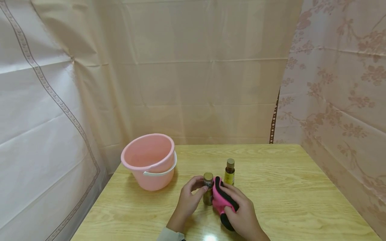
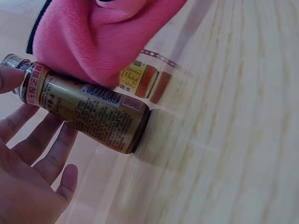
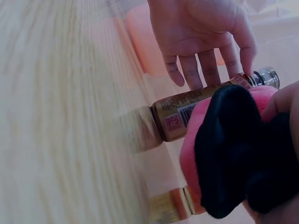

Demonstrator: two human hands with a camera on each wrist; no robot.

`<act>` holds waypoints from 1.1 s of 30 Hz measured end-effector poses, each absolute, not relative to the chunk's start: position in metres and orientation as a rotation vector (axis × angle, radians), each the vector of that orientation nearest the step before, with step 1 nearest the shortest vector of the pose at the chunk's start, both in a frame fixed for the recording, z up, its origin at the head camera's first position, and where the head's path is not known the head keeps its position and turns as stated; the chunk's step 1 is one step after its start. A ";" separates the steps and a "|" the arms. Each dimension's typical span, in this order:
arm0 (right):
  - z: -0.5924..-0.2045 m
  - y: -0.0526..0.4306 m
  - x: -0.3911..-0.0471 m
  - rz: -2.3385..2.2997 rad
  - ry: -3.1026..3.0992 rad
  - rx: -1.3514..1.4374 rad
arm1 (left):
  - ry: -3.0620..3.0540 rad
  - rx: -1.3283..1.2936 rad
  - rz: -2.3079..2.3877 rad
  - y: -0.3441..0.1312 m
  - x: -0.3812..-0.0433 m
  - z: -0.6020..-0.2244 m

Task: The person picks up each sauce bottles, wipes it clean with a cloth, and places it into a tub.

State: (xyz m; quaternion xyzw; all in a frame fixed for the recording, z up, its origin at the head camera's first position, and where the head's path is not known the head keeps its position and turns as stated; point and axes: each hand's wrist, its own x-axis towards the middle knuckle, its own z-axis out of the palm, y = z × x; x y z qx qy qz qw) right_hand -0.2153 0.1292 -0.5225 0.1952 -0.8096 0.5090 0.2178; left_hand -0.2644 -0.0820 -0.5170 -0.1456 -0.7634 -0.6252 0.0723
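Observation:
A small glass bottle with a gold cap and gold label stands upright on the table. My left hand pinches it near the neck between thumb and fingers; in the left wrist view the fingers lie behind the labelled bottle. My right hand grips a bunched pink plush cloth with black trim. The cloth lies against the bottle's right side, covering part of the label in the right wrist view. Just behind the cloth stands a second bottle, dark with a yellow label, its lower part hidden.
A pink bucket with a pale handle stands at the table's left back. The wood-grain table reaches to a beige curtain behind. Patterned cloth hangs on the right and a white one on the left.

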 end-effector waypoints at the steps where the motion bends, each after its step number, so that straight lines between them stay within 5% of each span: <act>1: -0.522 0.129 -0.215 1.431 -2.220 0.549 | -2.297 -0.441 -1.878 -0.082 -0.264 -0.517; 15: -0.523 0.131 -0.215 1.465 -2.036 0.684 | -2.296 -0.479 -1.898 -0.081 -0.264 -0.518; 33: -0.523 0.129 -0.215 1.509 -2.287 0.497 | -2.298 -0.482 -1.940 -0.081 -0.264 -0.517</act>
